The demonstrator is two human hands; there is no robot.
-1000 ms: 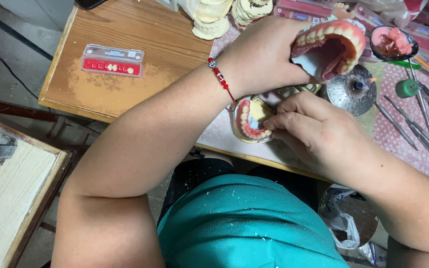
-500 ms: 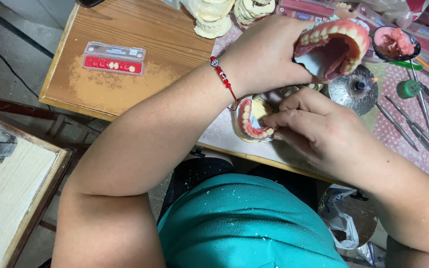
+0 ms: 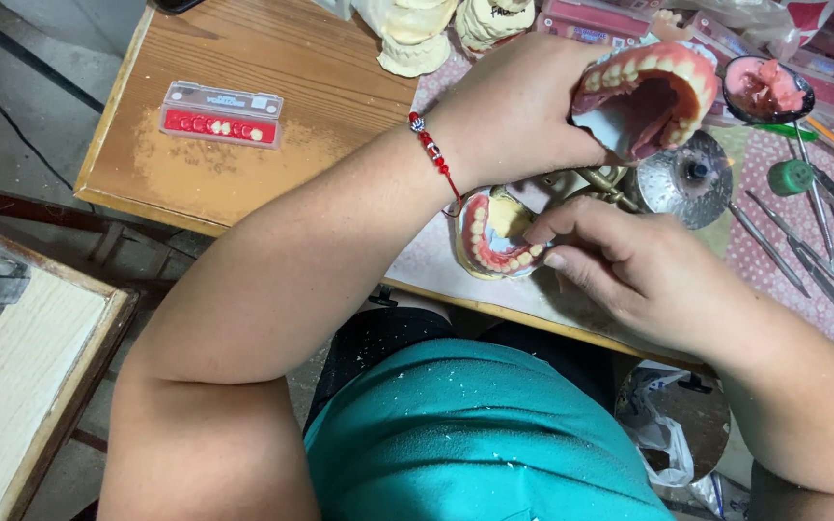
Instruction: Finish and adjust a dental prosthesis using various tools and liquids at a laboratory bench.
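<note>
Lower denture model (image 3: pixel 494 236) sits on the table (image 3: pixel 243 58) near its front edge, pink wax arch with teeth facing up. Right hand (image 3: pixel 644 275) just right of it, fingertips (image 3: pixel 541 234) pinched at the arch's right side, touching the teeth; whether it grips anything can't be told. Left hand (image 3: pixel 518 111) above it, closed around the upper denture model (image 3: pixel 649 92), held raised and tilted. Brass articulator frame (image 3: pixel 602 181) between the hands. Red tooth card box (image 3: pixel 221 113) well apart at left. Metal instruments (image 3: pixel 803 232) at right.
</note>
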